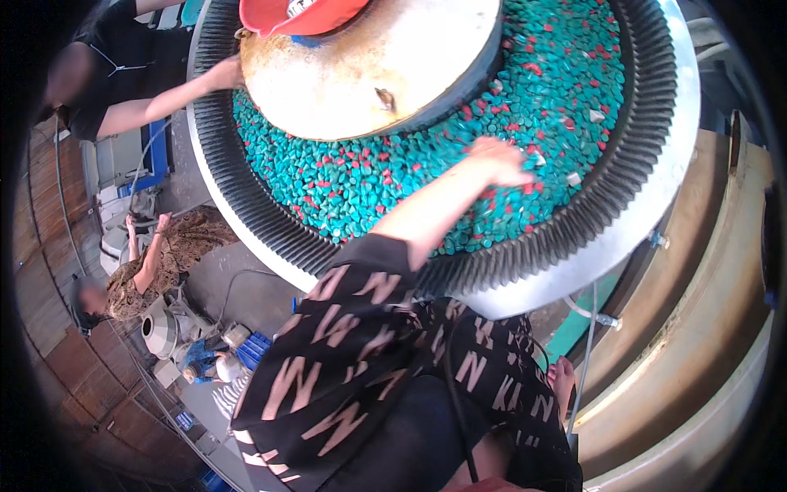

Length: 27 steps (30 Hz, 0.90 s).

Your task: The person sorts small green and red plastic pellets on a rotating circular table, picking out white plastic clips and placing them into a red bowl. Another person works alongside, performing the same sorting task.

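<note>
My left hand (496, 161) reaches across a big round tub with a black ribbed lining (311, 256), down at a bed of small green pellets (344, 193) mixed with red ones. Its fingers point to the right and are smeared by motion, so whether they grip anything does not show. Pellets around it are blurred too. A few whitish pieces (597, 116) lie among the pellets to its right. Low on the right, past my black patterned sleeve, my right hand (561, 379) shows small beside the tub's outer side, its fingers too unclear to read.
A worn, pale round cover (361, 74) fills the tub's middle, with a red bowl (299, 15) on it. A co-worker's hand (224, 74) touches its left side. Another person (135, 279) stands further left. Curved tan panels (656, 353) and a hose stand at right.
</note>
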Available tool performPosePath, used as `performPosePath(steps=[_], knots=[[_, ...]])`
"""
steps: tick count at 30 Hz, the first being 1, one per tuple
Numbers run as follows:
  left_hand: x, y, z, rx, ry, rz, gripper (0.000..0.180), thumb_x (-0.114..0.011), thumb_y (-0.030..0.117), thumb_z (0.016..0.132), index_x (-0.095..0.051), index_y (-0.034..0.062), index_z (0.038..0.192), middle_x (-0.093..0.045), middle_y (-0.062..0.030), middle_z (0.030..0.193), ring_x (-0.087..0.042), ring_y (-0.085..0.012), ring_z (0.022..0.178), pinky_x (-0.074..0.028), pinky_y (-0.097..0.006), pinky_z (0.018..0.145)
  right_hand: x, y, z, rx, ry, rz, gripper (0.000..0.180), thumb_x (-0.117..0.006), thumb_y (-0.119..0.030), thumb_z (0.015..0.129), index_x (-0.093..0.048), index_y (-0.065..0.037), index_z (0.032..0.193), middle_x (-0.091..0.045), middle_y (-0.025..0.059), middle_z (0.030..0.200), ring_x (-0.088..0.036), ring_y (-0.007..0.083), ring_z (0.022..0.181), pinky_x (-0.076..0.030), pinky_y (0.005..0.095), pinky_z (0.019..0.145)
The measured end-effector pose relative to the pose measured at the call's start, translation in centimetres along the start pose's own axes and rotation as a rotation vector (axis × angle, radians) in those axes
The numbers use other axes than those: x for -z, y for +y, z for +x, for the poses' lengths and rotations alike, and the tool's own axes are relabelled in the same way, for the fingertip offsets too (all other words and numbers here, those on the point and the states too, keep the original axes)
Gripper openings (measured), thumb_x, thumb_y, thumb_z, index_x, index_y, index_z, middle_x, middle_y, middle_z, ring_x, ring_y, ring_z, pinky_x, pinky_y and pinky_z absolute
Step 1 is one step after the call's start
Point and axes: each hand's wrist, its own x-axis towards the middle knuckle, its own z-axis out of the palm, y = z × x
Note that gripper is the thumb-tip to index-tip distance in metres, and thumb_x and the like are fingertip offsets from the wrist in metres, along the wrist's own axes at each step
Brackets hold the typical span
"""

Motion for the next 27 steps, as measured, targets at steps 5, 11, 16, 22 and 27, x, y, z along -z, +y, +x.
performPosePath(steps=[5,11,16,22,27], knots=[[-4.0,-5.3,-9.9,0.138,-0.216,0.138,0.053,-0.048,0.061,0.076,-0.068,0.0174,0.099,-0.068,-0.0114,0.094,-0.064,-0.0309,0.094,-0.047,-0.045,0.078,-1.6,-2.8,0.0,0.053,-0.04,0.063,0.033,-0.056,-0.028,0.092,-0.054,-0.009,0.119,-0.063,0.0045,0.086,-0.06,0.0098,0.064,-0.043,0.0207,0.053],[-3.6,-8.0,-16.3,0.357,-0.666,0.296,0.051,-0.061,0.043,0.074,-0.062,0.0165,0.118,-0.06,-0.0091,0.12,-0.059,-0.0266,0.108,-0.048,-0.043,0.088,-3.3,-0.7,2.6,0.005,-0.116,0.185,0.036,-0.056,-0.032,0.092,-0.053,-0.009,0.121,-0.063,0.004,0.086,-0.061,0.0109,0.067,-0.045,0.0227,0.057],[-1.1,-3.4,-5.4,-0.07,0.539,-0.054,0.034,-0.046,0.009,0.087,-0.053,0.0076,0.12,-0.057,-0.0155,0.118,-0.055,-0.0325,0.11,-0.045,-0.041,0.094,-5.7,1.0,3.9,-0.023,-0.12,0.211,0.036,-0.06,-0.03,0.091,-0.056,-0.009,0.119,-0.063,0.0038,0.086,-0.06,0.0103,0.066,-0.043,0.0212,0.055],[-1.7,-4.5,2.5,0.272,0.153,-0.377,0.05,-0.064,0.029,0.075,-0.054,0.0105,0.12,-0.061,-0.0139,0.11,-0.059,-0.0271,0.102,-0.049,-0.04,0.086,-3.6,-2.7,1.9,0.106,-0.073,0.129,0.03,-0.057,-0.024,0.092,-0.055,-0.008,0.118,-0.064,0.0035,0.088,-0.06,0.0083,0.071,-0.043,0.0196,0.057],[-2.6,-5.6,-7.8,-0.367,0.32,-0.703,0.043,-0.07,0.005,0.077,-0.054,0.0083,0.117,-0.06,-0.0063,0.105,-0.057,-0.0094,0.084,-0.05,-0.024,0.068,-2.6,-4.7,2.8,0.223,-0.043,0.083,0.028,-0.057,-0.024,0.091,-0.055,-0.006,0.113,-0.062,0.0007,0.083,-0.055,0.0068,0.067,-0.04,0.0193,0.056]])
